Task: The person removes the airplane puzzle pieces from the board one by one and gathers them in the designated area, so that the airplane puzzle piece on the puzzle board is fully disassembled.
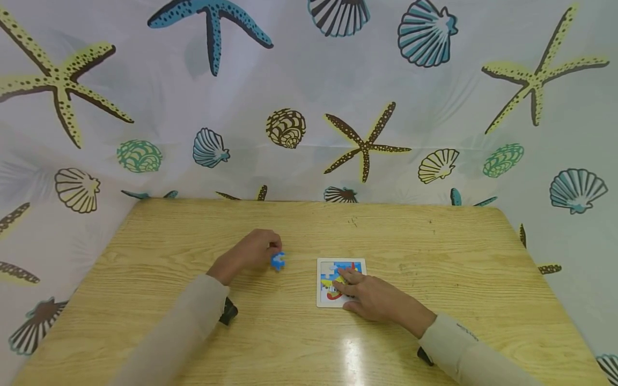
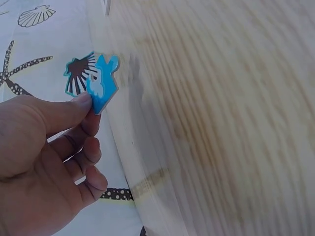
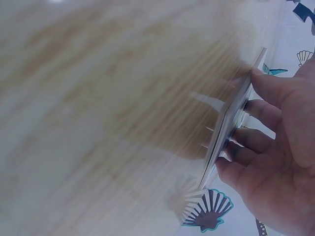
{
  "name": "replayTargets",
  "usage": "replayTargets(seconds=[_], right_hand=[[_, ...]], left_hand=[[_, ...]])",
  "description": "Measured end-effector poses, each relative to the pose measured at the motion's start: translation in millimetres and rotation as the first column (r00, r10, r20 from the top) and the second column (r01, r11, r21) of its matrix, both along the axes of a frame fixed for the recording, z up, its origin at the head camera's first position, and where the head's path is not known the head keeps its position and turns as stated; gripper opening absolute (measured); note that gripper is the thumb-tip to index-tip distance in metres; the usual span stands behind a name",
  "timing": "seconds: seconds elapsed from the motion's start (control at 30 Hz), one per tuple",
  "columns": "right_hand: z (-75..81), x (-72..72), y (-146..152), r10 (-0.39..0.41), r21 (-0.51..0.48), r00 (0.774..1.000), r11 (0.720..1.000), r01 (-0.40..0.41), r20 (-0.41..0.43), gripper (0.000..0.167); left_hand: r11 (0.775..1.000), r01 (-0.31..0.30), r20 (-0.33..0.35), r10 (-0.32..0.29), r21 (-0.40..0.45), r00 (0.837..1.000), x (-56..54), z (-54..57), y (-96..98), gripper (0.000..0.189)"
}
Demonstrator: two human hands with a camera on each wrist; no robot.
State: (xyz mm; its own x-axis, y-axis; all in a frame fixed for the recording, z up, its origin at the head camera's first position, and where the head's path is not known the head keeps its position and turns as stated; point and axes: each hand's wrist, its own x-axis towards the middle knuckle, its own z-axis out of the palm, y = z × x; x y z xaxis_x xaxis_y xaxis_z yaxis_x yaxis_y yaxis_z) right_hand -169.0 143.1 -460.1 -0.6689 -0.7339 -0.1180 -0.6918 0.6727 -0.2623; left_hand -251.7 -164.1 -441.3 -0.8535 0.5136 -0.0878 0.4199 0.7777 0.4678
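My left hand (image 1: 254, 249) pinches a blue and white jigsaw piece (image 2: 104, 87) between thumb and forefinger, with the other fingers loosely bent below. In the head view the piece is held left of a small square puzzle tray (image 1: 318, 289). This tray has a pale rim and a picture in blue, yellow and red; a pale bare patch (image 1: 329, 269) shows in its upper left part. Spread over the tray's right side, my right hand (image 1: 375, 298) rests its fingertips on the picture and hides part of it. The right wrist view catches the tray (image 3: 224, 123) edge-on under those fingers.
The wooden table (image 1: 145, 257) carries the tray near its middle. A cloth (image 1: 309, 69) printed with starfish and shells hangs behind the table and down both sides. Dark wrist-worn devices (image 1: 228, 311) show beneath the sleeves.
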Motion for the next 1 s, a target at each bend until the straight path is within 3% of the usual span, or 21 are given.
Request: replayTargets(seconds=[0.4, 0.6, 1.0], right_hand=[[-1.4, -0.4, 0.8, 0.004, -0.001, 1.000, 1.000, -0.004, -0.017, 0.052], [-2.1, -1.4, 0.4, 0.003, -0.002, 1.000, 1.000, -0.003, -0.005, 0.052], [0.0, -0.3, 0.5, -0.007, 0.013, 1.000, 1.000, 0.007, 0.006, 0.053]], left_hand=[[0.999, -0.033, 0.077, 0.035, -0.029, 0.996, -6.5, -4.8, -27.0, 0.016], [0.999, -0.021, 0.097, 0.024, -0.031, 0.995, -10.4, -6.0, -40.2, 0.020], [0.998, -0.005, 0.105, 0.011, -0.058, 0.994, -12.3, -4.8, -46.9, 0.018]])
